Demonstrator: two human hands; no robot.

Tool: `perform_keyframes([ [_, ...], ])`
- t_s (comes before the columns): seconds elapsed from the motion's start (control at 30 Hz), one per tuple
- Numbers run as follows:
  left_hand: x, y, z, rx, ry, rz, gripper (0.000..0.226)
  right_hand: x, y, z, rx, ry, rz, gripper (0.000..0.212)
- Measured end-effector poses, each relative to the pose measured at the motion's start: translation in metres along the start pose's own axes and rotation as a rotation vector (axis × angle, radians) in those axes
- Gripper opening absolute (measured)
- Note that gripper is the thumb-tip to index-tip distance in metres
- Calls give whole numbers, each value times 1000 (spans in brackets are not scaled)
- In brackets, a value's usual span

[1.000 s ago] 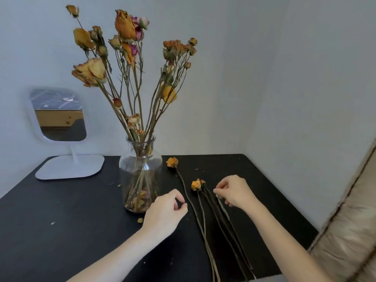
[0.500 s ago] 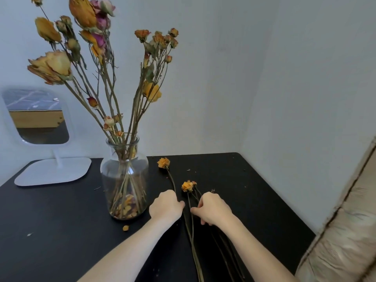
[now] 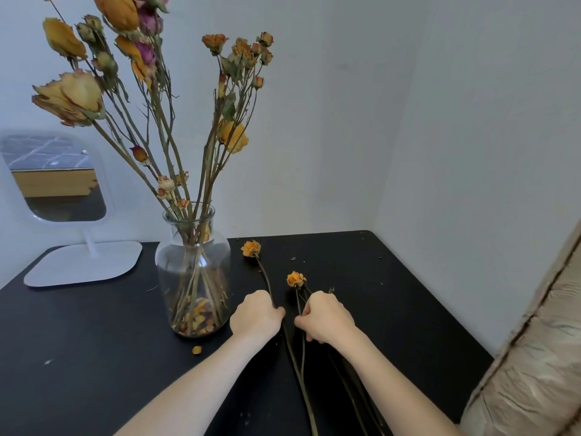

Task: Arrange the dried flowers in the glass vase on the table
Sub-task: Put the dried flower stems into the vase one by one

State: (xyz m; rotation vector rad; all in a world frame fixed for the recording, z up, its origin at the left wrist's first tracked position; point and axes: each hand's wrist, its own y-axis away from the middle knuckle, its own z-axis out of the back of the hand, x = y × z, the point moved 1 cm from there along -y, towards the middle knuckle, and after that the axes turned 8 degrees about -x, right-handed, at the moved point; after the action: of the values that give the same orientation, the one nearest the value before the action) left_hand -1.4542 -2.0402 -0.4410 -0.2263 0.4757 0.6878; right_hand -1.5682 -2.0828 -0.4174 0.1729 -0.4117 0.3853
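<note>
In the lower centre, my left hand [image 3: 256, 316] curls its fingers on the long dried flower [image 3: 251, 248] and my right hand [image 3: 325, 317] pinches the short dried flower [image 3: 295, 280], both lying on the counter [image 3: 94, 341] just right of the glass vase [image 3: 193, 269], ready for lifting in.

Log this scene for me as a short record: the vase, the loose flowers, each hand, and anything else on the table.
vase: glass vase upright on black table, holding many dried flowers
loose flowers: far rose and near rose lie flat, right of the vase
left: left hand grips far rose stem
right: right hand pinches near rose stem
other: mirror back left; fallen petal in front of vase
</note>
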Motion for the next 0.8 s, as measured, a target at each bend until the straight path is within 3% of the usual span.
perform_keyframes([
  [0.37, -5, 0, 2, -30, 3, 35, 29, -19, 1, 43, -292, -287, 94, 5],
  [0.8, -14, 0, 14, 10, 36, 4, 31, -30, 12, 52, -383, -343, 93, 7],
])
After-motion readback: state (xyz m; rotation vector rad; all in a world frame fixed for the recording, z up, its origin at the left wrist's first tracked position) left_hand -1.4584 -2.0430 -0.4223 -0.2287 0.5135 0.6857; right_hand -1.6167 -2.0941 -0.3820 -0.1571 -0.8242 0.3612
